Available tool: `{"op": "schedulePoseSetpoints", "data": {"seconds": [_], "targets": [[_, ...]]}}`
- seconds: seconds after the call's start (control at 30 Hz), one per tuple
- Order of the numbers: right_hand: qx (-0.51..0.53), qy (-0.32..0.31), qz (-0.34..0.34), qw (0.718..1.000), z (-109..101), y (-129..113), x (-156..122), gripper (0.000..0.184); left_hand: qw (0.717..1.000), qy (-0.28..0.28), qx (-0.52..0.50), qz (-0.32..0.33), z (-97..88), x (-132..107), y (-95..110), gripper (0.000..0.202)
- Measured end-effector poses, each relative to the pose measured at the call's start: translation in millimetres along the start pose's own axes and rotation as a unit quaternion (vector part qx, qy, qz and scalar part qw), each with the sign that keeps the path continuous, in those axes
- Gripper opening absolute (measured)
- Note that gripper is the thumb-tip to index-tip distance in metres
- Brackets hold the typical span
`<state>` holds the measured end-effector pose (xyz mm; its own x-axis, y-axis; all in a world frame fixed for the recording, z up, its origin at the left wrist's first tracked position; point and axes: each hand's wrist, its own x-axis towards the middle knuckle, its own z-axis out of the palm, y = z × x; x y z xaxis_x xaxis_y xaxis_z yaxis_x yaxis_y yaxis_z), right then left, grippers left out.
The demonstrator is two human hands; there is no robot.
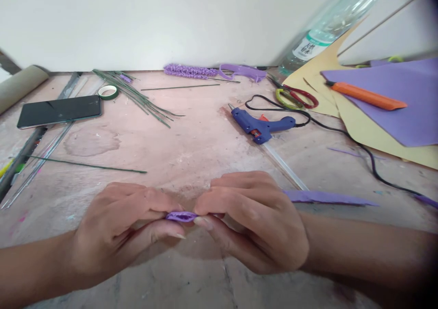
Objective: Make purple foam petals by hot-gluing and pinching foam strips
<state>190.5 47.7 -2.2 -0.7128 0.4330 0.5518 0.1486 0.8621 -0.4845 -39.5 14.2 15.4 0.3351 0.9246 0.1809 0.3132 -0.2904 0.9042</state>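
Observation:
Low over the near part of the table, my left hand (126, 222) and my right hand (253, 222) meet. Both pinch a small folded piece of purple foam (181, 216) between thumb and fingers. The fingers of both hands are curled shut around it, and only a short bit of the piece shows between them. A long purple foam strip (328, 198) trails off to the right from behind my right hand and lies flat on the table.
A blue glue gun (262, 125) with a black cord lies at centre right, a clear glue stick (284, 165) beside it. Green wires (137, 94), green tape (108, 91), a phone (59, 110), scissors (296, 97), an orange cutter (367, 96) on purple and yellow sheets, a bottle (328, 26).

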Motion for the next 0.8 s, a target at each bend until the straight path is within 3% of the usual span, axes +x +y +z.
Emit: {"op": "schedulePoseSetpoints", "data": {"seconds": [0.1, 0.17, 0.53, 0.67, 0.8], "targets": [[0.013, 0.004, 0.012, 1.0, 1.7, 1.1, 0.3, 0.011, 0.995, -0.032, 0.042, 0.088, -0.1, -0.9, -0.5, 0.017], [0.019, 0.01, 0.032, 0.999, 1.2, -0.2, 0.6, 0.014, 0.993, -0.026, 0.059, 0.099, 0.7, -1.0, -0.4, 0.022], [0.065, 0.015, 0.014, 0.998, 1.4, -3.5, -0.8, 0.027, 0.993, -0.003, 0.093, 0.068, 1.8, -5.6, -0.2, 0.013], [0.043, 0.013, 0.017, 0.999, 0.5, -2.6, 0.5, 0.012, 0.997, -0.033, 0.054, 0.049, -0.2, -4.6, 0.3, 0.01], [0.008, 0.016, 0.028, 0.999, -0.4, -3.5, 0.7, 0.01, 0.997, -0.067, 0.044, 0.018, -2.8, -3.6, -1.2, 0.008]]}}
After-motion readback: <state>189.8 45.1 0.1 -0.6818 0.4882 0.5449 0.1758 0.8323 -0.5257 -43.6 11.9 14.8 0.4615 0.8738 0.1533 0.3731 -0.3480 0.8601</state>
